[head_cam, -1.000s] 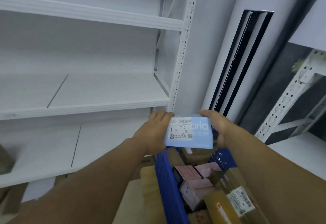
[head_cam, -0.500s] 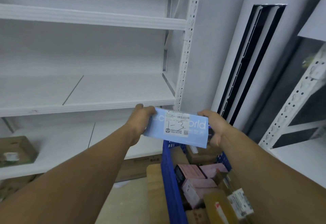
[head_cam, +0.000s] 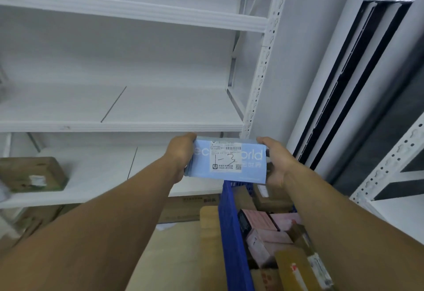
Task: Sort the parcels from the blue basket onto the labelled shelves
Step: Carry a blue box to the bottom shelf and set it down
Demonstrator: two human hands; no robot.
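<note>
Light-blue parcel (head_cam: 229,163) (handwritten "1-3") held level above the blue basket (head_cam: 231,233) of boxes.

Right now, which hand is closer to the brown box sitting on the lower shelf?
Left. The left hand grips the left end of the blue parcel, the side toward the brown box; the right hand holds its other end, farther from the box.

parcel (head_cam: 229,164): between the two hands, above the basket's far end, in front of the shelving
left hand (head_cam: 180,154): on the parcel's left end
right hand (head_cam: 278,166): on the parcel's right end
basket (head_cam: 231,233): below the parcel, lower right
packed boxes (head_cam: 263,222): inside the basket
shelving (head_cam: 128,126): behind and left of the hands
carton (head_cam: 29,173): on the lower shelf, far left
second rack (head_cam: 390,164): far right
</note>
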